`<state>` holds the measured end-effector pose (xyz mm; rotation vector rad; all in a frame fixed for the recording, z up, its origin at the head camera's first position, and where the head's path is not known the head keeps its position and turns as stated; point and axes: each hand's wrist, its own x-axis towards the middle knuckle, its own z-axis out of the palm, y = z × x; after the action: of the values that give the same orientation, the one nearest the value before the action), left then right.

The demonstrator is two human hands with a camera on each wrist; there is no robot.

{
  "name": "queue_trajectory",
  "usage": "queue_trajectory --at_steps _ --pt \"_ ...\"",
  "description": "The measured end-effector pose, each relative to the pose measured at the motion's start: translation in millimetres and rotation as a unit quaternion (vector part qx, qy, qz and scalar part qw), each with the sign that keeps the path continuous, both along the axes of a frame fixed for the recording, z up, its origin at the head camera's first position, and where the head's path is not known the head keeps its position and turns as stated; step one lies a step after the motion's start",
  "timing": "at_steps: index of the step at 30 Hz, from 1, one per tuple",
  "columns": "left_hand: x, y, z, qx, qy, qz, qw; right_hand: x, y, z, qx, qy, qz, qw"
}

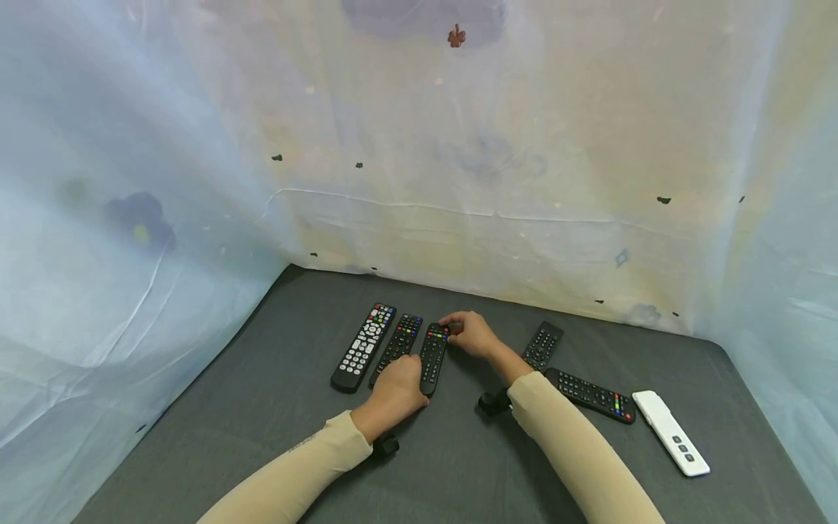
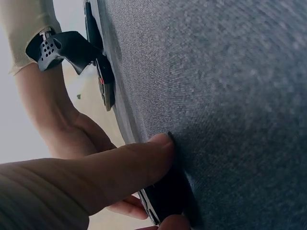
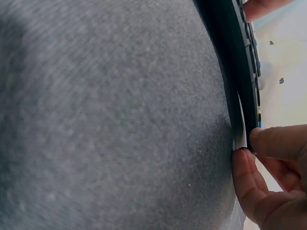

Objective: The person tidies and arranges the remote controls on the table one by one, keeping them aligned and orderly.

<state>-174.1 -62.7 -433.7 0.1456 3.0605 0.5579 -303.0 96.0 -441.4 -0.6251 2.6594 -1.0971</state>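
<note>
A slim black remote control (image 1: 433, 360) with a row of coloured buttons near its far end lies between my hands. My left hand (image 1: 397, 386) grips its near end, thumb (image 2: 144, 160) at the end and fingers along the left side. At the far end my right hand (image 1: 474, 335) holds the corner between thumb and fingers; the right wrist view shows these fingertips (image 3: 264, 139) at the tip of the remote. To its left lie a second black remote (image 1: 402, 335), partly hidden by my left hand, and a larger black remote with white buttons (image 1: 364, 348).
Right of my right forearm lie a black remote (image 1: 542, 346), another black remote (image 1: 592, 394) with coloured buttons, and a white remote (image 1: 671, 433). All rest on a dark grey cloth-covered table (image 1: 262, 422). Patterned curtains (image 1: 458, 145) hang around the back and sides.
</note>
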Motion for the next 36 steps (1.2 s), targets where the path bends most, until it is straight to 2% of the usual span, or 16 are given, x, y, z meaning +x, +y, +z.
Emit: queue_trajectory --at_steps 7,15,21,26,31,36 --pt "1.5 0 1.4 -0.015 0.010 -0.001 0.9998 -0.5 0 -2.7 0.006 0.004 0.007 1.000" --pt "0.8 3 11.6 -0.006 0.019 -0.007 0.9998 4.1 5 8.6 -0.005 0.001 0.011 1.000" --pt "0.1 5 22.2 0.048 0.012 -0.017 0.9986 5.7 15 15.1 -0.019 0.013 0.029 0.999" --pt "-0.4 11 26.5 0.109 0.008 -0.031 0.9935 8.3 30 21.0 -0.029 0.030 0.042 0.998" --pt "-4.1 20 27.5 0.148 0.020 -0.052 0.9875 10.1 53 25.2 -0.043 0.059 0.038 0.997" --pt "-9.1 33 28.8 0.183 0.008 -0.061 0.9811 9.2 78 27.4 -0.040 0.083 0.024 0.995"
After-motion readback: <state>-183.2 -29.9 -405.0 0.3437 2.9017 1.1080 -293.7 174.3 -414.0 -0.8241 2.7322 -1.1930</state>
